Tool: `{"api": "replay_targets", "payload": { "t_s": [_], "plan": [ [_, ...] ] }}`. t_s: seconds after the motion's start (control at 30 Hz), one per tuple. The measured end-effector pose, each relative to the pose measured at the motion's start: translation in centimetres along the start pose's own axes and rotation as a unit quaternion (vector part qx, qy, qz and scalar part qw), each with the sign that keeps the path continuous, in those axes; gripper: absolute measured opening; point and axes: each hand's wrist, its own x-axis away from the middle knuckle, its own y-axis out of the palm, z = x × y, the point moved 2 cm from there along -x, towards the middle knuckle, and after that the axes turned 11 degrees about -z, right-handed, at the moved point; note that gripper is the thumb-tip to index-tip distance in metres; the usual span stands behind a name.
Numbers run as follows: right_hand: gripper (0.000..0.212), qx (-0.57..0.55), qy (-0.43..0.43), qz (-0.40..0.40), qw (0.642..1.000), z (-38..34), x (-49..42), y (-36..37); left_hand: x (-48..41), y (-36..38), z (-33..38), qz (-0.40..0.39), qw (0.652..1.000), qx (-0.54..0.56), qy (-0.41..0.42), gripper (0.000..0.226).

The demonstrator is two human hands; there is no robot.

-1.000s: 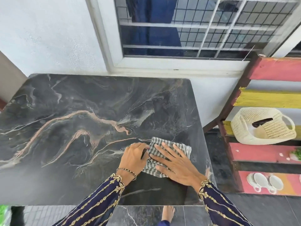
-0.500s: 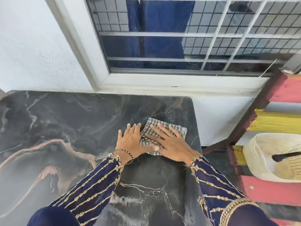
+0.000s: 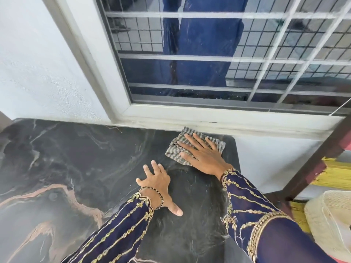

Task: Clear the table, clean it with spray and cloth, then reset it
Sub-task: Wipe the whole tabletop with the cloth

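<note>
Head view looks down on a dark marble table (image 3: 85, 158) with pale and rust-coloured veins, which fills the lower left and middle of the frame. Its far edge runs along a white wall (image 3: 38, 63) and under the sill of a barred window (image 3: 199, 63). Off the table's right edge stands a wooden rack (image 3: 313, 168) with a dark slanted post and a yellow slat, and a cream woven basket (image 3: 330, 224) sits at the frame's lower right (only part of it shows).

Two arms in navy sleeves with gold embroidery reach in from the near edge: the left sleeve (image 3: 114, 234) crosses the middle of the table, the right sleeve (image 3: 252, 205) runs along its right edge.

The right hand (image 3: 205, 160) lies palm down on a grey striped cloth (image 3: 173, 150), its fingers (image 3: 191, 142) straight and spread wide, pressing the cloth flat. The cloth sits on the table at the far right corner, its far edge just beside the window sill.

The left hand (image 3: 157, 182) rests flat on the bare marble, nearer than the cloth and to its left, apart from it. Its fingers (image 3: 155, 168) are straight and slightly spread, the thumb stretched out toward the near edge, holding nothing. A thin beaded bracelet (image 3: 160, 194) circles the left wrist.
</note>
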Motion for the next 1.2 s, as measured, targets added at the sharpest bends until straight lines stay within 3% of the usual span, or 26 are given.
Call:
{"api": "replay_targets", "payload": {
  "t_s": [0.37, 0.53, 0.9, 1.07, 1.2],
  "plan": [
    [0.054, -0.014, 0.038, 0.019, 0.999, 3.2, 1.8, 0.1, 0.2, -0.8, 1.0, -0.034, 0.998, -0.038, -0.024, 0.16],
    [0.056, -0.031, 0.094, 0.037, 0.994, 6.5, 3.6, 0.1, -0.4, -0.5, 0.8, -0.028, 0.998, -0.055, -0.022, 0.162],
    [0.058, -0.116, 0.247, 0.071, 0.959, 3.2, 6.2, 3.3, -0.3, -0.1, 0.6, -0.011, 1.0, 0.003, -0.016, 0.163],
    [0.059, -0.115, 0.257, 0.076, 0.956, 0.9, 9.9, 6.3, 0.8, 0.8, -0.1, 0.049, 0.998, 0.044, 0.017, 0.156],
    [0.056, -0.1, 0.267, 0.072, 0.956, -1.7, 14.0, 8.7, 3.0, 3.5, -0.8, 0.171, 0.984, 0.025, 0.048, 0.123]
  ]
}}
